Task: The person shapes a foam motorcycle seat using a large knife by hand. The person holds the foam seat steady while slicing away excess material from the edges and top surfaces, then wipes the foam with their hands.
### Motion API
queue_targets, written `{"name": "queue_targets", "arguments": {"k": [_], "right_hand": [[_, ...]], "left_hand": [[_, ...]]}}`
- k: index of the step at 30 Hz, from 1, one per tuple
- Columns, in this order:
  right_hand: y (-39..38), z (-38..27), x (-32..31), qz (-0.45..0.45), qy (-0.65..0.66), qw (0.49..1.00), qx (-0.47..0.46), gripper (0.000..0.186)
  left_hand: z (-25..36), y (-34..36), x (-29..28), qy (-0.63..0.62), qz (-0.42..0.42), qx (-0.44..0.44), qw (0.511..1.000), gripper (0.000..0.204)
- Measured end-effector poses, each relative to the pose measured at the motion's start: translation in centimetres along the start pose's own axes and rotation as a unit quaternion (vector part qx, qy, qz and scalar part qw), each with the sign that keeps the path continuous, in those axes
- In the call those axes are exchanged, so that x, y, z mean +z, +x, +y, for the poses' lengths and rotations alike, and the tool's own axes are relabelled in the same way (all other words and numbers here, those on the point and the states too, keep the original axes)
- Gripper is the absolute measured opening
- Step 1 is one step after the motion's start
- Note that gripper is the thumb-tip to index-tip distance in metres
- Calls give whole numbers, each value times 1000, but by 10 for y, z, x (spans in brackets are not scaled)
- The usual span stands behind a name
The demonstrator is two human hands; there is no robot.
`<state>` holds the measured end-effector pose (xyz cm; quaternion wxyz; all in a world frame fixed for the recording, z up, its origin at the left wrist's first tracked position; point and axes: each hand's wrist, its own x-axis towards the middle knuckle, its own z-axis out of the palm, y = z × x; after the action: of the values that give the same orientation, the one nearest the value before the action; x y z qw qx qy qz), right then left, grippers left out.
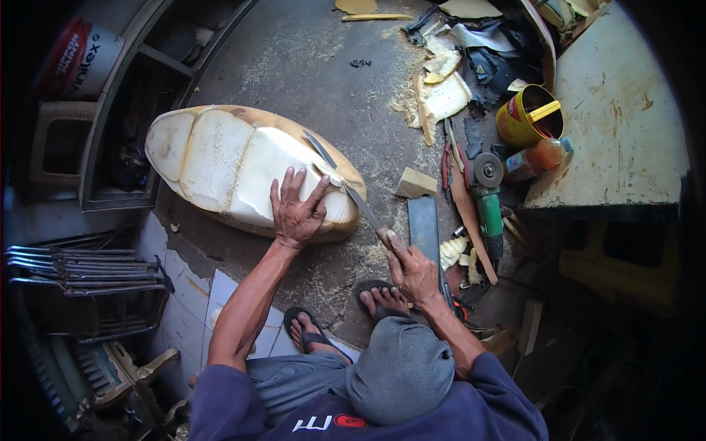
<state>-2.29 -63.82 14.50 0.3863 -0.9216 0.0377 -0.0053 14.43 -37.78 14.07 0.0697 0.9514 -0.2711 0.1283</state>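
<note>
Trimming step in hand: left hand [296, 214] spread flat on foam seat cushion [246, 176], lying on floor [309, 66] near shelf unit [132, 125]. Right hand [413, 270] closed around knife [346, 184], blade on cushion's right edge. Next: probably steady pressure, controlled stroke.

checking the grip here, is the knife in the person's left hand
No, the right hand grips the knife, while the left hand lies flat on the foam seat cushion.
</note>
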Motion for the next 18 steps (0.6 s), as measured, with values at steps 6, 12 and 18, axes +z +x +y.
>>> {"name": "queue_targets", "arguments": {"k": [6, 12, 18], "right_hand": [[10, 3, 3, -6, -6, 1000, 12, 47], [-21, 18, 3, 12, 39, 999, -2, 47], [18, 11, 14, 32, -11, 999, 2, 48]], "left_hand": [[5, 2, 3, -17, 14, -4, 1000, 60], [-6, -4, 1, 0, 13, 3, 1000, 61], [5, 5, 1, -11, 20, -2, 1000, 56]]}}
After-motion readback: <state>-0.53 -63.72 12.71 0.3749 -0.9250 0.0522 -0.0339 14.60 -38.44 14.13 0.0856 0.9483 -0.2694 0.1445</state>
